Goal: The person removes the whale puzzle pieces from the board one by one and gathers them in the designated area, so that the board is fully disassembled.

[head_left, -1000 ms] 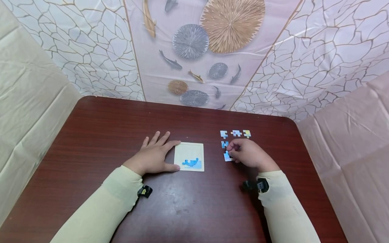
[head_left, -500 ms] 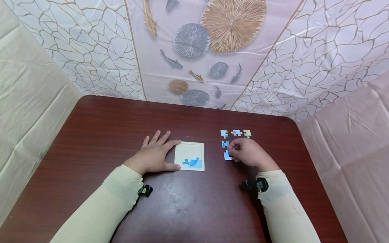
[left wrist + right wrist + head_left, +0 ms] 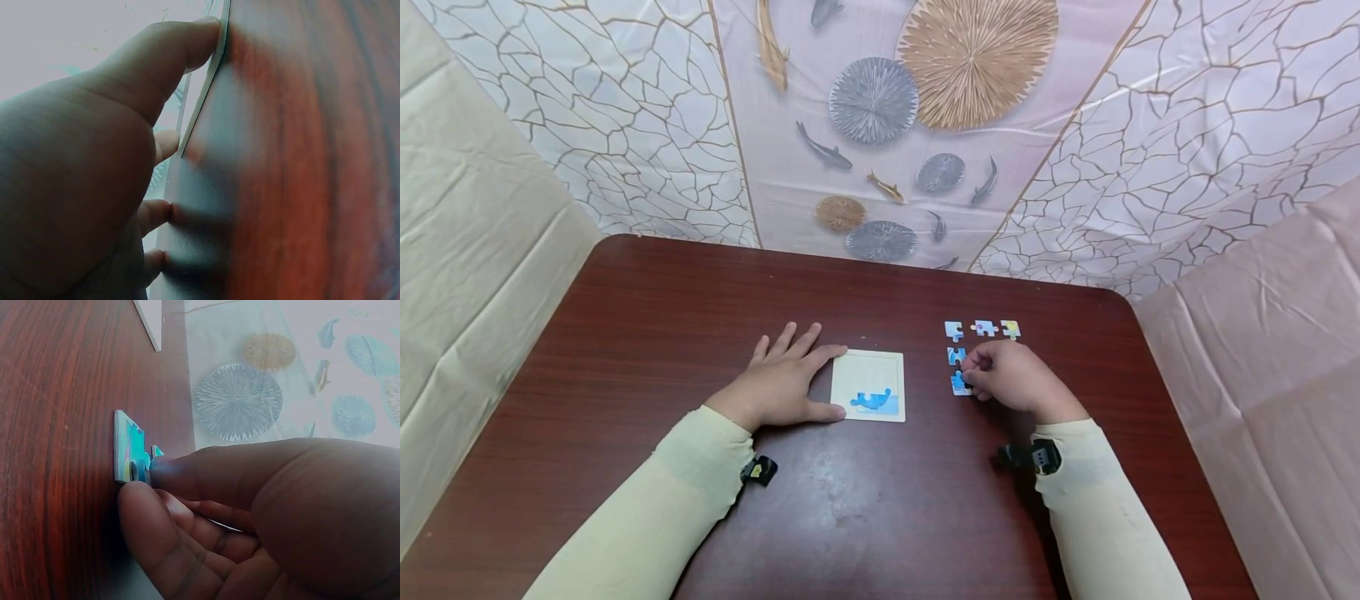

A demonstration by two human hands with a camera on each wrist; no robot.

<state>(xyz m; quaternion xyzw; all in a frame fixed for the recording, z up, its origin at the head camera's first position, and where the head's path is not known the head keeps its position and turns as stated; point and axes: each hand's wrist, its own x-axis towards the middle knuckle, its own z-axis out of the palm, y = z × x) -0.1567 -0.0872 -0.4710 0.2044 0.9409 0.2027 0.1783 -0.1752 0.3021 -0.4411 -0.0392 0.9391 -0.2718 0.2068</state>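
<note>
My left hand lies spread on the table, its thumb and index finger touching the left corners of a small square puzzle board. Blue puzzle pieces lie in the lower part of that board. To its right, my right hand pinches the edge of a blue jigsaw puzzle piece between thumb and index finger, low at the table. The right wrist view shows this puzzle piece near the wood, partly covered by the fingertips. In the left wrist view the thumb meets the board's edge.
Just above the right hand is another blue puzzle piece. Behind it lie a pale blue piece, a light piece and a yellowish piece. The dark red wooden table ends at patterned cloth walls.
The pinched puzzle piece has shifted or tilted very slightly under the right fingertips. The left hand and the board stay where they were.
</note>
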